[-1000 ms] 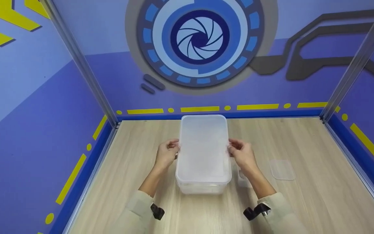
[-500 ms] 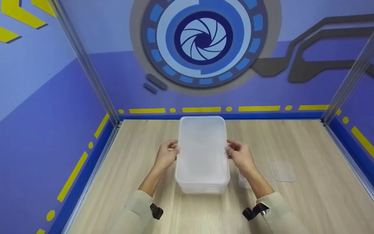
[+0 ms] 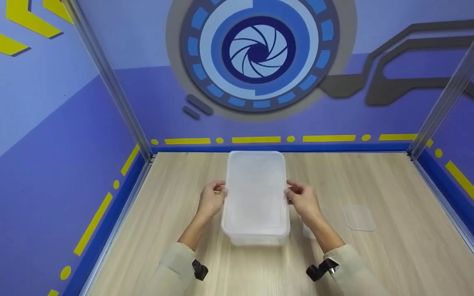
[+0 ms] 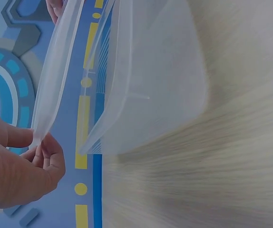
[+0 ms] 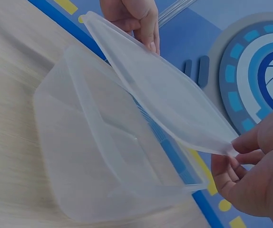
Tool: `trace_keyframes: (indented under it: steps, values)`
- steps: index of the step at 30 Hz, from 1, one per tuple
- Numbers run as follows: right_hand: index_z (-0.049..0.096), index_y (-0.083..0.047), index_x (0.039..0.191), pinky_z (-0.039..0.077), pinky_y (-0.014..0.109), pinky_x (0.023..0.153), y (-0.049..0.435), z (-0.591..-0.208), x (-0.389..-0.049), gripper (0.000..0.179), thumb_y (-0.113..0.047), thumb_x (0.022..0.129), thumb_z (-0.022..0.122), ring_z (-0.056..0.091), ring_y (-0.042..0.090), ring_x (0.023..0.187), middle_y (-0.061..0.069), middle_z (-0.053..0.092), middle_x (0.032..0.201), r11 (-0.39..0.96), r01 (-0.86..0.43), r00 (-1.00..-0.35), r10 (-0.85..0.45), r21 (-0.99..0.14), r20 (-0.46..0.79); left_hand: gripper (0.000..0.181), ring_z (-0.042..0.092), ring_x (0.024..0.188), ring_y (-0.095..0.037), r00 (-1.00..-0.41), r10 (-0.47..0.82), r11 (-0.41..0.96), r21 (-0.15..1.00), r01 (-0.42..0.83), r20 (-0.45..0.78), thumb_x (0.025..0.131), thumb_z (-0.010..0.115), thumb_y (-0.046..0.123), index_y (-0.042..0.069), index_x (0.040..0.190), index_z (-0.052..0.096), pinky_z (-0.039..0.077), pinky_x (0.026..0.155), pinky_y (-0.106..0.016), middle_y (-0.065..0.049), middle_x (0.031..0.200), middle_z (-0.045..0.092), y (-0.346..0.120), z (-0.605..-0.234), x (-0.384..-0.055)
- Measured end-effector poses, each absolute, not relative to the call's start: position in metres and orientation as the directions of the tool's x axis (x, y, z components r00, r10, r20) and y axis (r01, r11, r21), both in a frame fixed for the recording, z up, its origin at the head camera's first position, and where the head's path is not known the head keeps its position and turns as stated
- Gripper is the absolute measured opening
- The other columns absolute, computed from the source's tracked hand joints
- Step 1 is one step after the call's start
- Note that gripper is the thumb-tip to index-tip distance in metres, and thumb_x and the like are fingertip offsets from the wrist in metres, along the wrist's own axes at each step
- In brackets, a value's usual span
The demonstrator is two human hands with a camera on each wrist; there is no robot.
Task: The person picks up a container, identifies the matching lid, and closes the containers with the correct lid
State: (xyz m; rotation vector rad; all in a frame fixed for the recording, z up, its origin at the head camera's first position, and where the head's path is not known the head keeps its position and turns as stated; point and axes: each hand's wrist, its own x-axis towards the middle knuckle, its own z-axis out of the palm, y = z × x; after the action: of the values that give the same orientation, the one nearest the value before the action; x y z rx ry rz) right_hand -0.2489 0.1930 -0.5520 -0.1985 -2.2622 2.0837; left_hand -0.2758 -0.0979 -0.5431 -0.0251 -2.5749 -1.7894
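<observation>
A large frosted plastic lid [image 3: 255,193] spans between my two hands above a clear rectangular food container [image 3: 259,239]. My left hand [image 3: 212,198] pinches the lid's left edge between thumb and fingers. On the opposite edge, my right hand [image 3: 304,200] pinches it the same way. The right wrist view shows the lid [image 5: 160,90] tilted, with a gap between it and the rim of the container [image 5: 93,142]. That container stands upright on the table, and its inside is mostly covered by the lid in the head view.
A small clear square lid [image 3: 359,217] lies flat on the wooden table [image 3: 401,255] to the right. Partly hidden behind my right forearm is a small clear container [image 3: 308,232]. Blue printed panels [image 3: 196,82] enclose the back and sides.
The large lid and both hands have come slightly down and toward me in the head view. Both hands keep their pinch, and the head view has shifted a little.
</observation>
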Motion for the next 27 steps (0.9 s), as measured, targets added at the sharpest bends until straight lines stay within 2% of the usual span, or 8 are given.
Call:
trace_keyframes:
  steps: [7,12,27]
  values:
    - [0.059,0.009,0.142,0.059,0.03,0.078,0.192,-0.554,-0.25,0.039,0.002,0.104,0.06,0.061,0.02,0.089,0.019,0.064,0.11,0.068,0.072,-0.988,0.141,-0.995,-0.062,0.03,0.065,0.095,-0.024,-0.999,0.02,0.371,0.927,0.051,0.046,0.104,0.06,-0.001,-0.008,0.133,0.064,0.054,0.077,-0.031,-0.016,0.109,0.065,-0.099,-0.548,-0.277]
    - [0.058,0.01,0.143,0.059,0.029,0.077,0.191,-0.555,-0.251,0.04,0.003,0.104,0.06,0.06,0.019,0.088,0.019,0.063,0.11,0.046,0.076,-0.989,0.133,-0.996,-0.069,0.031,0.065,0.098,-0.026,-0.998,0.032,0.401,0.913,0.07,0.062,0.103,0.06,0.0,-0.009,0.132,0.063,0.055,0.081,-0.035,-0.016,0.109,0.066,-0.1,-0.55,-0.278]
    - [0.06,0.009,0.141,0.057,0.027,0.076,0.19,-0.562,-0.252,0.038,0.002,0.104,0.059,0.062,0.019,0.089,0.018,0.064,0.108,0.08,0.087,-0.988,0.138,-0.993,-0.075,0.031,0.065,0.098,-0.025,-1.0,0.024,0.399,0.917,0.017,0.007,0.105,0.059,0.003,-0.006,0.134,0.063,0.054,0.079,-0.033,-0.015,0.109,0.065,-0.102,-0.557,-0.275]
